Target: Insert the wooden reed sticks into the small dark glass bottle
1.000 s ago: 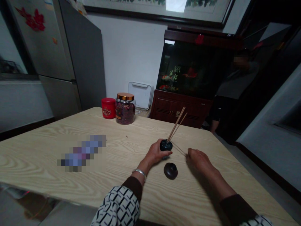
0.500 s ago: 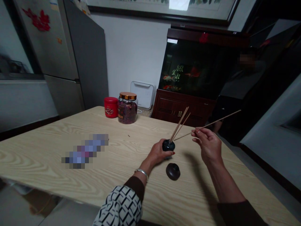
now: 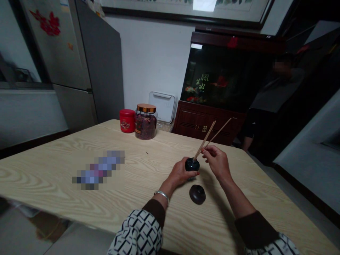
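Note:
My left hand (image 3: 180, 173) is wrapped round a small dark glass diffuser bottle (image 3: 192, 165) above the wooden table. Thin reed sticks (image 3: 205, 139) stand in the bottle's neck and lean up to the right. Just right of the neck, my right hand (image 3: 216, 161) pinches a reed stick (image 3: 221, 128) between thumb and fingers. This stick slants up to the right; its lower end lies near the neck, partly hidden by the fingers. A dark brown round lid (image 3: 197, 194) lies on the table in front of the bottle.
On the table (image 3: 148, 184) stand a red canister (image 3: 127, 121) and a glass jar with a copper lid (image 3: 145, 122) at the back. A blurred-out item (image 3: 99, 170) lies at the left. Behind are a fish tank (image 3: 225, 76) and, at the right, a person (image 3: 278, 88).
My right hand has moved left to the bottle, bringing the stick from a flatter slant to a steeper one beside the other sticks. My left hand still holds the bottle.

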Demonstrator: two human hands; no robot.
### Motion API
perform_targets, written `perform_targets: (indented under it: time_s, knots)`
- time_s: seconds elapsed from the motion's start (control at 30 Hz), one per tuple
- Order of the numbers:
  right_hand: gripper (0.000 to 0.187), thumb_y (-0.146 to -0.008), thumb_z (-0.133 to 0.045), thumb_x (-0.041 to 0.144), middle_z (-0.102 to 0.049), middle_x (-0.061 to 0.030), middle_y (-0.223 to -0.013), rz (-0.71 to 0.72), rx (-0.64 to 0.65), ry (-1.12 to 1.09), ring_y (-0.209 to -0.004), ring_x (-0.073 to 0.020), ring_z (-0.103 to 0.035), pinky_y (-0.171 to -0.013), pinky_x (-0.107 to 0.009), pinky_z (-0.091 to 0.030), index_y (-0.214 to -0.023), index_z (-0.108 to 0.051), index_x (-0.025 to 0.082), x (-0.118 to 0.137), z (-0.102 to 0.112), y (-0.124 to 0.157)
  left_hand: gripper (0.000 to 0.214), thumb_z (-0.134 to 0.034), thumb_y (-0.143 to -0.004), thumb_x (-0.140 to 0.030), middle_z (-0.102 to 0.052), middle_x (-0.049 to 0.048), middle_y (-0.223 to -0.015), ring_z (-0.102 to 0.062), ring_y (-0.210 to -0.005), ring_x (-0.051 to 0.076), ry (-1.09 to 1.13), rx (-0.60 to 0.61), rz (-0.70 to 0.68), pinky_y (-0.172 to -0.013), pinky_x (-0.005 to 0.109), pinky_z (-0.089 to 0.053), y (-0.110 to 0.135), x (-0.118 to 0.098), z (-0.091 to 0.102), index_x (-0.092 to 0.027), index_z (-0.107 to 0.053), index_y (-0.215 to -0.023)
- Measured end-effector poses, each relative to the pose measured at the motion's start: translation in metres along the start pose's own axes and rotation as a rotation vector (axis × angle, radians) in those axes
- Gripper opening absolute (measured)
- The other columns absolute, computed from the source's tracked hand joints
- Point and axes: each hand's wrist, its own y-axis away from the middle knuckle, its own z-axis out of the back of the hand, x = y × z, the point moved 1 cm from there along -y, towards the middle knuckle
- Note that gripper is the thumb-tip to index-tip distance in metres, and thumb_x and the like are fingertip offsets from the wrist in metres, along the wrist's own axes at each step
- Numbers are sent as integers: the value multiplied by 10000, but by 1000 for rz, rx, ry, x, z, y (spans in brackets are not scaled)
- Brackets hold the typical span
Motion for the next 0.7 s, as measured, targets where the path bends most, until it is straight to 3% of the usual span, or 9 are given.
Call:
perform_targets:
  time_s: [0.13,0.27,0.5,0.7]
  knots:
    - [201,-767,-640,395,-664,-21,-699,10,69,205,-660,-171,-609,-636,-294,-466,-757,-658,194,-12,-13,6,567,-819,-650,-347,-696,45,-974,-629,-880,210,-16,13,7,-760,286,-465,0,1,0,-172,-611,-1148]
    - [254,-765,-638,424,-634,-5,-675,-49,72,212,-634,-171,-599,-627,-295,-460,-881,-645,198,-24,-9,13,577,-813,-649,-328,-699,44,-994,-631,-902,214,-21,9,15,-774,288,-469,-1,2,-1,-179,-607,-1167]
    - [344,-805,-600,479,-685,-88,-916,-73,108,182,-797,-211,-622,-741,-350,-485,-967,-641,179,-40,18,31,594,-827,-646,-395,-693,53,-977,-632,-888,210,-2,-4,-5,-788,293,-483,0,3,-2,-175,-620,-1157]
    - [550,-709,-693,507,-608,-126,-1172,-136,189,165,-1006,-257,-614,-843,-396,-505,-1150,-598,192,-55,9,46,584,-802,-672,-413,-696,48,-1015,-638,-921,217,7,12,-3,-820,306,-489,-1,3,-3,-185,-605,-1173]
